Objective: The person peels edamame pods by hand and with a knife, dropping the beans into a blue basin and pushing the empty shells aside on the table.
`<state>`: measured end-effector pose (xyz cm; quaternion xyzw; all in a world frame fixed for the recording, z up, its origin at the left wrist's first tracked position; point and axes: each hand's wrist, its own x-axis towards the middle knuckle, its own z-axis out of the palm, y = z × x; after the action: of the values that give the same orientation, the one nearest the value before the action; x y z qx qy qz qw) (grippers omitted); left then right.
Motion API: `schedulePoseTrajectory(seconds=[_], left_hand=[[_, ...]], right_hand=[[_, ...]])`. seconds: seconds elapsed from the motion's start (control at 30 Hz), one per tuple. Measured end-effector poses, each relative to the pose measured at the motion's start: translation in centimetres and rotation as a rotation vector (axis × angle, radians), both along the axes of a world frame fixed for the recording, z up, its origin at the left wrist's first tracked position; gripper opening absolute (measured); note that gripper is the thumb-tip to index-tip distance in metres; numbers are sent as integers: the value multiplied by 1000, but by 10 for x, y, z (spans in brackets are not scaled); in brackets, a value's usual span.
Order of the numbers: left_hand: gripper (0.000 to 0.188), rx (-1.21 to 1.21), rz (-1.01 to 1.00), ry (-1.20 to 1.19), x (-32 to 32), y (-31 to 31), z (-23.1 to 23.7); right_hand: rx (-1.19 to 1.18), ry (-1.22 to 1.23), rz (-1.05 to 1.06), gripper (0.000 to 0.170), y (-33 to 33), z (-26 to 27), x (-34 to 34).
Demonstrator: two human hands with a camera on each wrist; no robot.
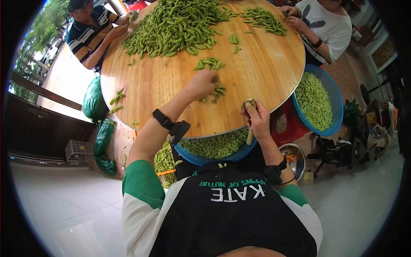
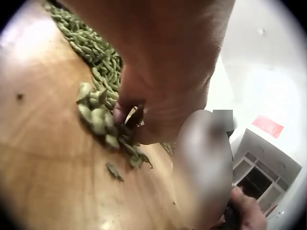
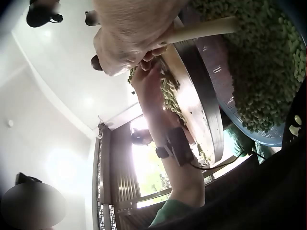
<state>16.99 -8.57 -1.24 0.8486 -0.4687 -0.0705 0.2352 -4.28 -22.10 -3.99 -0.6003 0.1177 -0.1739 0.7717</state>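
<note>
My left hand (image 1: 201,84) reaches over a small heap of green edamame pods (image 1: 209,64) on the round wooden table (image 1: 167,88). In the left wrist view its thumb and fingertips pinch in among the pods (image 2: 98,120). My right hand (image 1: 259,118), by the table's near edge, grips a slim tool with a pale handle (image 1: 249,136). That handle sticks out below the fist; in the right wrist view the handle (image 3: 206,29) points toward the shelled beans. The tool's working end is hidden, and I cannot tell its kind.
A big pile of pods (image 1: 175,30) covers the table's far side. A blue basin (image 1: 338,113) of shelled beans stands at right; another basin (image 1: 199,160) is below the near edge. Two people sit across, one at left (image 1: 92,25), one at right (image 1: 327,25).
</note>
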Motion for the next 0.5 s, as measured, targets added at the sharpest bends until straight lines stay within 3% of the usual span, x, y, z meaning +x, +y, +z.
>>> schedulePoseTrajectory(seconds=[0.1,0.17,0.23,0.3,0.33,0.4,0.5], left_hand=[[21,-14,122,157,4,32,-4],[21,-381,167,108,-5,44,-4],[17,-448,136,39,-21,46,6],[9,-638,103,392,-48,44,17],[9,-639,103,396,-59,45,17],[6,-643,143,951,-80,45,16],[9,-699,173,842,-106,41,13]], right_hand=[[-6,-16,57,22,-2,-2,-1],[4,-18,81,25,2,3,0],[30,-2,133,28,12,9,1],[103,-18,176,28,24,12,4],[177,-36,218,29,28,13,5],[247,-17,267,29,33,12,9],[362,10,378,34,39,10,9]])
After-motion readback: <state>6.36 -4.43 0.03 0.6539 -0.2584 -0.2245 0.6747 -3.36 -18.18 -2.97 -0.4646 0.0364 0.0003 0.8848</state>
